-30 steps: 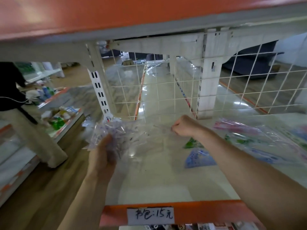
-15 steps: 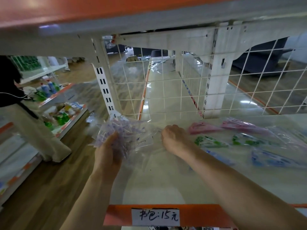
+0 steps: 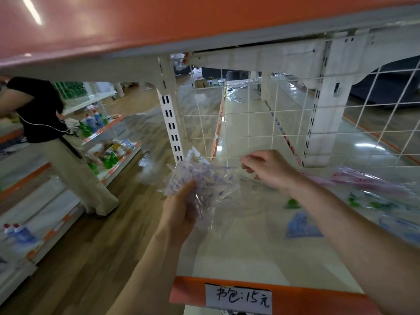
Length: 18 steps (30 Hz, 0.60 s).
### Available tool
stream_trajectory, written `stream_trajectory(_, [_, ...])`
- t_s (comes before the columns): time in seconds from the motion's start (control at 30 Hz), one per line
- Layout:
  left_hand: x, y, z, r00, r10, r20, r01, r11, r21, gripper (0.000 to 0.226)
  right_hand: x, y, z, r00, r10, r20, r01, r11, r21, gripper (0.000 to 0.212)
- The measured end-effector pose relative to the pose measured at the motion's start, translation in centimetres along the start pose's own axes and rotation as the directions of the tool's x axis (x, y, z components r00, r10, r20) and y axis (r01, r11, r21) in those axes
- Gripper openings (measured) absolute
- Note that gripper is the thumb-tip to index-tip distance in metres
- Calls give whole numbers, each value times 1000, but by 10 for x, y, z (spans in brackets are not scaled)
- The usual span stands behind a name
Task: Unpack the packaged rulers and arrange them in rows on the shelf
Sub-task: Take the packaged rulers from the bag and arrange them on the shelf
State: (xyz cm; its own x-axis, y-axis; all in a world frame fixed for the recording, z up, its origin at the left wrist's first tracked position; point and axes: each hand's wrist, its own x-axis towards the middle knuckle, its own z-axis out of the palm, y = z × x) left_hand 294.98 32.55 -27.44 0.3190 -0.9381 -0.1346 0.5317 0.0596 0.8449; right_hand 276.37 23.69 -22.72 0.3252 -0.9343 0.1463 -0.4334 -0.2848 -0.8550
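My left hand point(image 3: 181, 210) grips a crumpled bundle of clear plastic wrappers point(image 3: 200, 183) with purple print, held over the left end of the cream shelf point(image 3: 250, 251). My right hand point(image 3: 270, 169) pinches the top right edge of that clear plastic, fingers closed on it. Packaged rulers lie on the shelf to the right: pink ones point(image 3: 368, 180) at the back, green ones point(image 3: 377, 203) in the middle, blue ones point(image 3: 302, 226) nearer me. My right forearm hides part of them.
A white wire grid point(image 3: 284, 123) backs the shelf, with an upright post point(image 3: 170, 119) at its left. An orange shelf point(image 3: 136, 30) hangs low overhead. An orange front edge carries a handwritten price label point(image 3: 238, 297). A person point(image 3: 52, 133) stands at left by stocked shelves.
My right hand has lifted from the shelf and moved back up to pinch the plastic's edge. My left hand keeps its grip on the wrappers. The view shifted slightly.
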Motion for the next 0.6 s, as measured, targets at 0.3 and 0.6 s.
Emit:
stream_trajectory(0.3, [-6,5,1,986,-120,116,131,988,-85,22,-5,-7,6,980,146,136,-191,883,430,4])
stream_trajectory(0.6, [-15,4,5,920,-198,338,175,980,100,45,13,-38,-17,955,152,254,-195,968,156,22])
